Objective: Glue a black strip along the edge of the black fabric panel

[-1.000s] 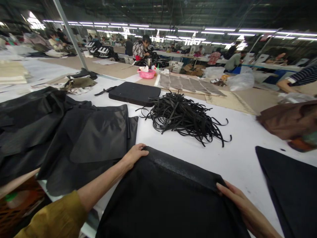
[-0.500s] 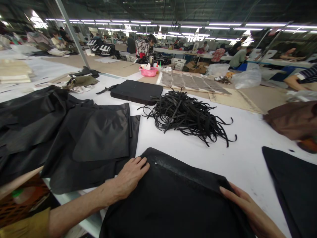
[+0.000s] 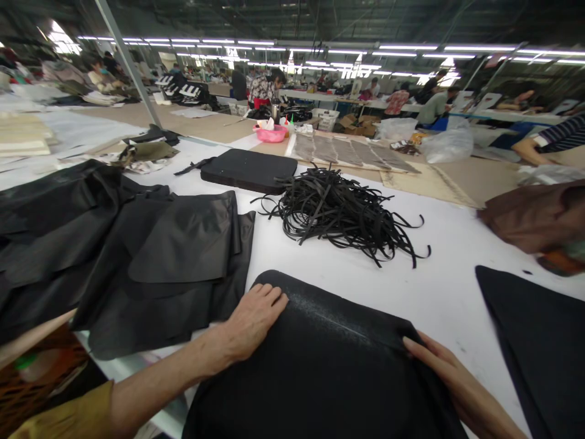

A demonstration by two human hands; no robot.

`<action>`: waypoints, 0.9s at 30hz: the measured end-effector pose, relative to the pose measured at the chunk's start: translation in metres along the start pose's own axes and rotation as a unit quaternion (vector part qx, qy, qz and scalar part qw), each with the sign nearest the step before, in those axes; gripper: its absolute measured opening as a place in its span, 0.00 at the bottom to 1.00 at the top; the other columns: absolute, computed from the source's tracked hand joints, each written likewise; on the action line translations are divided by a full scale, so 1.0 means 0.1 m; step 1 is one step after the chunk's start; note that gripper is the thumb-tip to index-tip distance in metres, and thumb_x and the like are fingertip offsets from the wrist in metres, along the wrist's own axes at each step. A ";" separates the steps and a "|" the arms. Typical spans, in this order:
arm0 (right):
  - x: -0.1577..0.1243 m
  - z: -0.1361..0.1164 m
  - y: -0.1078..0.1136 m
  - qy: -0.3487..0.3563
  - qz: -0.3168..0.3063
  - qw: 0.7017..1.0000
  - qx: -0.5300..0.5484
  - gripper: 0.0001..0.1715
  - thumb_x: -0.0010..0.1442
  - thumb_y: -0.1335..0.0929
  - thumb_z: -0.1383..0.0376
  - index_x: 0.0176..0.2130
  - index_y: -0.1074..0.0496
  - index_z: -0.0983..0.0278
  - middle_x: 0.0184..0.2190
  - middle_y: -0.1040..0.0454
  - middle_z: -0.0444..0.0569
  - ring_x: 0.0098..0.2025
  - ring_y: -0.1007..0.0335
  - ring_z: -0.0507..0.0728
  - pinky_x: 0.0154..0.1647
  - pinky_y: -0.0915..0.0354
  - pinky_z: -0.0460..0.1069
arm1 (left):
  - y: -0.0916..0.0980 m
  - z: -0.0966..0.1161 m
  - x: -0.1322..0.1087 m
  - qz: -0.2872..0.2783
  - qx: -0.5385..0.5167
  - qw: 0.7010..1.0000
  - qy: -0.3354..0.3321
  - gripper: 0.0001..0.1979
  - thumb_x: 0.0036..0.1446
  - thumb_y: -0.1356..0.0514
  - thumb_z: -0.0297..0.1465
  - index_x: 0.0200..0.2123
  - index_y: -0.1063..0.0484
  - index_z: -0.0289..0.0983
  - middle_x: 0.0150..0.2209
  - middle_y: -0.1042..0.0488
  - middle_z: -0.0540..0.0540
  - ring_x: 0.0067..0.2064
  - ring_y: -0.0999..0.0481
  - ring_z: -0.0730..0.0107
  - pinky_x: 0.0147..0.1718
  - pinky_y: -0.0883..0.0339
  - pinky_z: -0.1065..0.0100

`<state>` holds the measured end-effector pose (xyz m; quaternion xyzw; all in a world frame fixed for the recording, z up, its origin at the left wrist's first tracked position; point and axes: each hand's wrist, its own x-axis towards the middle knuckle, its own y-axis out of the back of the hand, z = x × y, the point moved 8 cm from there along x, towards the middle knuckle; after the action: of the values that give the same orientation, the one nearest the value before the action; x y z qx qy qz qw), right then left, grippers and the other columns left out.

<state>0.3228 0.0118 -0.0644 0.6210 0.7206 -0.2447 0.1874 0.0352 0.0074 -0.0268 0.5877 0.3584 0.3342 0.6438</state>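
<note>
A black fabric panel (image 3: 329, 378) with rounded corners lies in front of me, with a pale whitish smear along its far part. My left hand (image 3: 256, 318) is at its far left corner, fingers together and curled down onto the fabric. At the right edge, my right hand (image 3: 441, 366) pinches the panel, thumb on top and the other fingers partly hidden beneath. Beyond the panel sits a tangled heap of thin black straps (image 3: 338, 210). Left of my left hand lie several dark, slightly shiny fabric pieces (image 3: 183, 244), overlapping one another.
A stack of black panels (image 3: 249, 167) stands behind the straps. Another black panel (image 3: 539, 341) lies at right, below a brown cloth (image 3: 525, 216). Farther back are a pink basin (image 3: 270, 133) and a metal post (image 3: 128, 64). A co-worker's arm (image 3: 532, 148) shows at far right.
My left hand has slid slightly right and inward over the panel's corner. The whitish smear shows more widely and the fabric there looks flatter. My right hand keeps its pinch.
</note>
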 end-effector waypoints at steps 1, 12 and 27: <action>0.00 0.00 0.01 0.002 0.001 1.000 -0.003 0.25 0.49 0.29 0.57 0.47 0.29 0.62 0.40 0.24 0.49 0.38 0.27 0.62 0.36 0.31 0.50 | -0.08 0.02 0.02 -0.009 -0.012 1.000 -0.017 0.34 0.39 0.46 0.18 0.54 0.42 0.35 0.49 0.36 0.40 0.45 0.38 0.58 0.46 0.42 0.59; 0.07 -0.09 0.30 0.111 0.031 0.980 -0.162 0.19 0.52 0.34 0.66 0.46 0.32 0.63 0.36 0.26 0.45 0.40 0.30 0.60 0.44 0.37 0.54 | -0.36 -0.23 -0.02 0.035 -0.016 0.998 0.043 0.36 0.47 0.56 0.13 0.56 0.41 0.49 0.54 0.37 0.45 0.51 0.38 0.60 0.49 0.41 0.59; -0.15 -0.07 0.40 0.143 0.280 0.820 -0.478 0.05 0.57 0.40 0.65 0.30 0.36 0.60 0.23 0.33 0.42 0.27 0.36 0.53 0.26 0.44 0.46 | -0.46 -0.23 -0.02 0.036 0.080 0.996 0.030 0.38 0.46 0.58 0.12 0.58 0.44 0.50 0.55 0.36 0.44 0.51 0.35 0.59 0.48 0.41 0.59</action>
<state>0.3644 0.0081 -0.0549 0.6565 0.5607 0.2856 0.4160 0.0153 0.0138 -0.0737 0.6398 0.3813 0.3450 0.5711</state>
